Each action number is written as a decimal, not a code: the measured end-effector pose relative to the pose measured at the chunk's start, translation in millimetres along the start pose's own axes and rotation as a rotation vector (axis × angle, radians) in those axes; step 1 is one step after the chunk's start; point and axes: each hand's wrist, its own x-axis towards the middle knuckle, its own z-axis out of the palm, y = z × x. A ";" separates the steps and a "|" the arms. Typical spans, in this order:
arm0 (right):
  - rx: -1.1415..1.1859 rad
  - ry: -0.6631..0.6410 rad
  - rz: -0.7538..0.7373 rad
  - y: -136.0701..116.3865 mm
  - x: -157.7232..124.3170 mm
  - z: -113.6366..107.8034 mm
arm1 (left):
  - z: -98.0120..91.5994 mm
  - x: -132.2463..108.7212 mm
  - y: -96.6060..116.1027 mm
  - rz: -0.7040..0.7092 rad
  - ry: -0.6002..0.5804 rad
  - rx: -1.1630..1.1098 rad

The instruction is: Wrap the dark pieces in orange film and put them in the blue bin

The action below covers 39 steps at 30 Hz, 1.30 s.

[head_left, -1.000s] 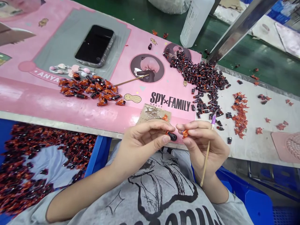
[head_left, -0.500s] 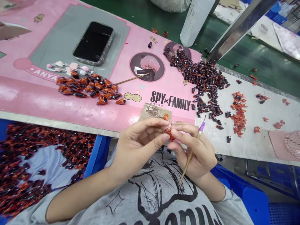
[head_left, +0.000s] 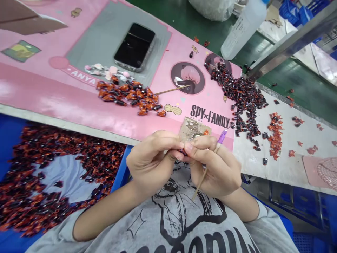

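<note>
Piece: a small dark piece (head_left: 182,151), mostly hidden, pinched between both hands just off the pink mat's edge
Left hand (head_left: 151,160): fingertips closed narrowly on it
Right hand (head_left: 214,168): fingers closed on it too, a wooden stick (head_left: 200,186) with a purple grip (head_left: 222,136) tucked alongside
Nearby: orange-and-black pieces (head_left: 126,95) heaped on a pink printed mat (head_left: 52,102)

Left hand (head_left: 150,163) and right hand (head_left: 214,168) pinching tiny dark piece (head_left: 182,152) together, fingertips nearly meeting around it. Piece mostly hiding behind fingers, only small dark bit showing. Thin wooden stick (head_left: 202,177) with purple tip (head_left: 222,136) sitting tucked in right hand, leaning slantwise across fingers, purple end poking up past knuckles, bare wood end pointing down.
</note>
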 end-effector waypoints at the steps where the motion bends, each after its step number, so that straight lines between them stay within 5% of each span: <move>1: 0.014 -0.009 -0.015 -2.1 5.3 6.2 | -6.1 1.3 0.7 0.004 0.025 -0.009; 7: 0.113 -0.135 -0.024 -13.4 39.0 40.1 | -44.8 19.3 5.8 -0.214 0.181 -0.250; 11: 0.100 -0.238 -0.046 -10.7 54.6 47.6 | -67.7 31.9 11.9 -0.428 0.172 -0.514; 17: -0.185 -0.054 0.009 18.5 50.9 24.9 | -91.3 41.6 8.1 -0.464 0.150 -0.522; 21: -0.492 0.091 0.026 33.3 31.1 -6.1 | -108.4 51.5 -12.8 -0.302 0.137 -0.195; 26: -0.688 0.068 0.075 33.8 5.4 -32.9 | -118.3 78.2 -45.4 0.026 0.022 0.390; 32: -0.775 0.148 -0.062 42.8 5.9 -47.9 | -104.9 96.5 -69.2 0.153 -0.030 0.569; 39: -0.866 0.308 0.106 74.0 -3.4 -87.6 | -105.3 81.6 -65.8 0.296 -0.119 0.682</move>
